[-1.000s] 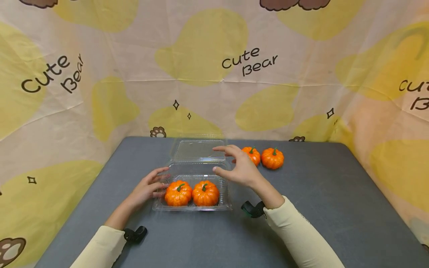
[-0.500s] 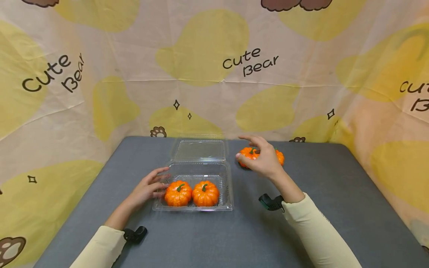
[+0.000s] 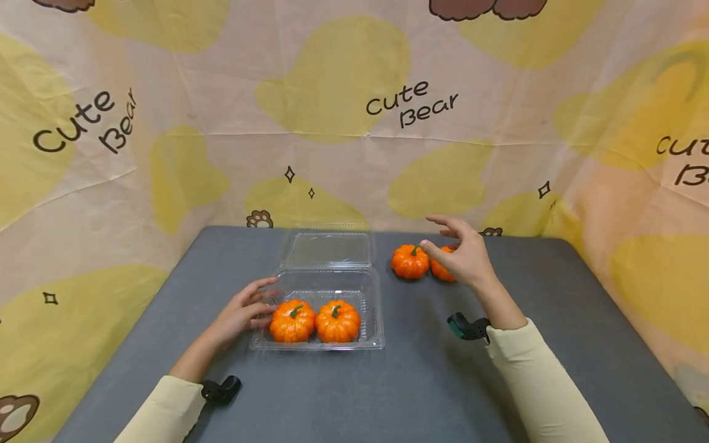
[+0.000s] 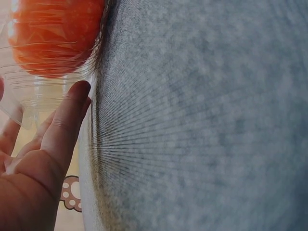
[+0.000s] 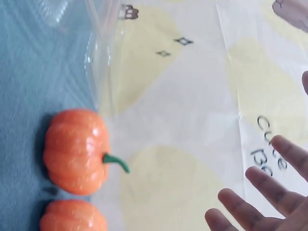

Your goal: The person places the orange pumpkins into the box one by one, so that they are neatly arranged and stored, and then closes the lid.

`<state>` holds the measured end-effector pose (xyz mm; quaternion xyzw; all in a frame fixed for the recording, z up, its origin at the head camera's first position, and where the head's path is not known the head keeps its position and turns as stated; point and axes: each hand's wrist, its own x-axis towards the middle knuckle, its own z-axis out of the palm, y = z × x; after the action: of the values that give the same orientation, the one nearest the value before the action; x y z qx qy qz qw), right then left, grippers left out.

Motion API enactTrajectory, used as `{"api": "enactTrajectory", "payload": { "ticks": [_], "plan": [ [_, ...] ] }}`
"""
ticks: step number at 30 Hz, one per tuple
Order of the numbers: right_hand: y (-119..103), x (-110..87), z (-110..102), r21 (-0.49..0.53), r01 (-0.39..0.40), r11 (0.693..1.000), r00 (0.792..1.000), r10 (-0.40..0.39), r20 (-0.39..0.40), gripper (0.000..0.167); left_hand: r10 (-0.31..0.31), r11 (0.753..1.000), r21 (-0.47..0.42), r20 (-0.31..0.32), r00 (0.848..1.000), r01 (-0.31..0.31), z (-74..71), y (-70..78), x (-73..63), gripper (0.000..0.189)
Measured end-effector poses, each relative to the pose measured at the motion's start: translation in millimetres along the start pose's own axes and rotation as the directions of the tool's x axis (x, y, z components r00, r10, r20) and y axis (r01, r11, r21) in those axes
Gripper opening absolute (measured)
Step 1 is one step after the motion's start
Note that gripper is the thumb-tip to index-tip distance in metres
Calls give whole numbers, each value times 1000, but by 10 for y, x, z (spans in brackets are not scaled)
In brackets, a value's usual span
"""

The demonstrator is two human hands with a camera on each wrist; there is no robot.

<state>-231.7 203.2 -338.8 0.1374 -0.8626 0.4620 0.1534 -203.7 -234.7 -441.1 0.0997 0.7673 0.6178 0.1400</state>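
A clear plastic clamshell box stands on the table, its lid tipped back behind it. Inside, along the front, sit two small orange pumpkins, the left one and the right one. My left hand rests with extended fingers at the box's left side; in the left wrist view its fingertip touches the ribbed wall. Beyond the box on the right are two more pumpkins, one fully visible and one partly behind my right hand. That hand hovers above them, fingers spread, holding nothing.
The grey table ends at a patterned cloth hanging behind and at both sides. Black wrist cameras are strapped to both wrists, the left one and the right one.
My right hand has moved right, from over the box's right edge to above the rear pumpkins. The left hand and the box have stayed in place.
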Motion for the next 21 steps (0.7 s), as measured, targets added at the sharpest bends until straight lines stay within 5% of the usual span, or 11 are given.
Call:
{"api": "enactTrajectory", "payload": {
  "ticks": [6, 21],
  "plan": [
    [151, 42, -109, 47, -13, 999, 996, 17, -85, 44, -14, 1000, 7, -6, 1000, 14, -4, -22, 5, 61],
    [625, 70, -183, 79, -168, 983, 973, 178, -149, 50, -18, 1000, 1, -13, 1000, 18, 2, -23, -5, 61]
  ]
}}
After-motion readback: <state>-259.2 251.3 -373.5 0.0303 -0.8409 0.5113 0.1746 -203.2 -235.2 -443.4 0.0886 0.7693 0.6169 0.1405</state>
